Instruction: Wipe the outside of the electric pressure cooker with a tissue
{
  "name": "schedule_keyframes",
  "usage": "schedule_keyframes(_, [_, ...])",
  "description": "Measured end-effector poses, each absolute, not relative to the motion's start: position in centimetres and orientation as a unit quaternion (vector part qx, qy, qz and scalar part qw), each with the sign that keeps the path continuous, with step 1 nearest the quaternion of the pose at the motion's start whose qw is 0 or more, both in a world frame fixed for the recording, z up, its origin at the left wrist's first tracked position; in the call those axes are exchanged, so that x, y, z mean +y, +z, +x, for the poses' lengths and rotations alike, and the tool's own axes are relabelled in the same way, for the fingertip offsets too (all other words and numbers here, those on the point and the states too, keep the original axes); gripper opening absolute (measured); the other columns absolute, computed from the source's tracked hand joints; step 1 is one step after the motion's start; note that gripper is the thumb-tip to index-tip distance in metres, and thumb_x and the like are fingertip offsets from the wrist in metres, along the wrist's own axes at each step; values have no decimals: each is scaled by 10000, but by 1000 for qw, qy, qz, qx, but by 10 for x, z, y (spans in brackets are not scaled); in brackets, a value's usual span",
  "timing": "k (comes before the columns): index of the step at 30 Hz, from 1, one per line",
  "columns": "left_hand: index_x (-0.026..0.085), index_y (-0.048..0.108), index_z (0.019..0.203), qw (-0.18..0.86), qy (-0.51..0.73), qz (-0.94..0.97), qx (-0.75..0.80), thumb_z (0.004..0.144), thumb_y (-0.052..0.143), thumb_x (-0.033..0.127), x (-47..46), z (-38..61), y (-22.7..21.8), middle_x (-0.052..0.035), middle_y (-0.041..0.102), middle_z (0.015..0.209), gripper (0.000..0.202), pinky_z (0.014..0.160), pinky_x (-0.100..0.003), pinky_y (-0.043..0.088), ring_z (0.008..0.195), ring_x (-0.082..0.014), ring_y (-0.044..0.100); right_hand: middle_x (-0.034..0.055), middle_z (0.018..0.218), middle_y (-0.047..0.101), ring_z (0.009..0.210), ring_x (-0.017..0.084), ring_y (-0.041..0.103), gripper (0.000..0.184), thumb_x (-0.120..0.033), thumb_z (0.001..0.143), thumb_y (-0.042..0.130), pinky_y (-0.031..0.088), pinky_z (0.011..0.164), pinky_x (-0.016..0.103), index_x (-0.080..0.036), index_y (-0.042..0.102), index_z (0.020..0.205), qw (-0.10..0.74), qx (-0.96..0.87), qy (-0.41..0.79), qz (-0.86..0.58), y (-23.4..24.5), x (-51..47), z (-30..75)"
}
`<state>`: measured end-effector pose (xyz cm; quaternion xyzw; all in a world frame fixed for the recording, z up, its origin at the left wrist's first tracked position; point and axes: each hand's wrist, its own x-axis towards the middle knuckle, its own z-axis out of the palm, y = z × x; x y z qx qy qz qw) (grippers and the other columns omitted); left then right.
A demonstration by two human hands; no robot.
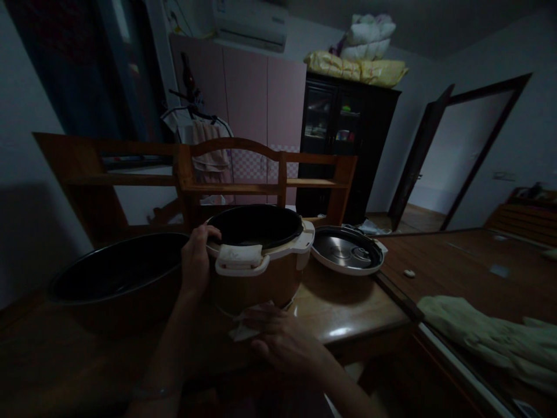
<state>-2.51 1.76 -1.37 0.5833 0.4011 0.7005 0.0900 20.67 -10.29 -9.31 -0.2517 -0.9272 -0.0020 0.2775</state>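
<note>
A brown rice cooker [261, 273] with a white rim and handle stands open on a wooden table [348, 313], its dark inner pot showing. My left hand [196, 258] grips the cooker's left rim, fingers curled over the edge. My right hand [278, 339] presses a small white cloth [243, 330] against the cooker's lower front, fingers closed on it. The cooker's lid [347, 251] lies upside down on the table just right of the cooker.
A large dark bowl [117, 273] sits left of the cooker, touching my left forearm. A wooden shelf rack [261, 174] stands behind. A pale towel [491, 337] lies on the lower surface at right. Cabinets and an open door are farther back.
</note>
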Motion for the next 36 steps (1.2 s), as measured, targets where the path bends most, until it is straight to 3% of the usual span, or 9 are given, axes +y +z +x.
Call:
schedule_keyframes(3, [215,596,749,86,696,586,405,990,316,489,18,-26,-14,-46,646,900,460,1051,-336,411,971,-203,596,21,1365,653,1417,123,450,323,-178,1008,476,321,1222,348,-176,662,1273,270,-935,-2,-229,-92,-99,223])
schedule_keyframes(7, [209,602,757,93,697,590,397,987,335,491,19,-27,-15,-48,641,914,452,1050,-339,404,971,-201,596,6,1381,639,1381,132,499,300,-205,1009,478,398,1179,366,-239,700,1207,271,-933,9,-235,-90,-95,243])
schedule_keyframes(11, [206,605,755,95,707,582,391,985,345,496,20,-27,-16,-51,641,910,453,1050,-340,405,966,-200,597,23,1404,620,1422,157,446,298,-207,1016,465,378,1195,412,-229,715,1177,265,-933,7,-243,-93,-92,260])
schedule_keyframes(17, [209,596,751,89,700,590,393,991,319,488,19,-26,-15,-53,641,918,461,1069,-347,399,988,-202,596,22,1482,543,1471,181,361,399,-176,1028,408,374,1207,452,-228,576,1386,263,-920,-1,-290,-103,-87,285])
schedule_keyframes(24, [211,594,742,83,696,592,397,991,315,487,16,-26,-13,-54,640,911,464,1087,-356,388,989,-203,596,65,1537,478,1466,226,378,425,-170,1024,405,425,1177,466,-203,535,1427,309,-879,-5,-363,-124,-81,301])
schedule_keyframes(30, [214,592,736,75,701,589,395,996,309,490,19,-25,-16,-47,641,913,473,1096,-343,378,983,-197,592,107,1426,593,1316,232,576,429,-203,1040,393,471,1126,473,-215,495,1456,384,-798,28,-463,-138,-83,281])
schedule_keyframes(36, [215,598,745,69,699,594,394,1000,301,487,20,-26,-17,-55,636,913,477,1097,-361,377,986,-204,593,131,1452,560,1352,257,537,451,-306,1057,391,470,1114,495,-189,462,1486,474,-719,111,-496,-157,-91,249])
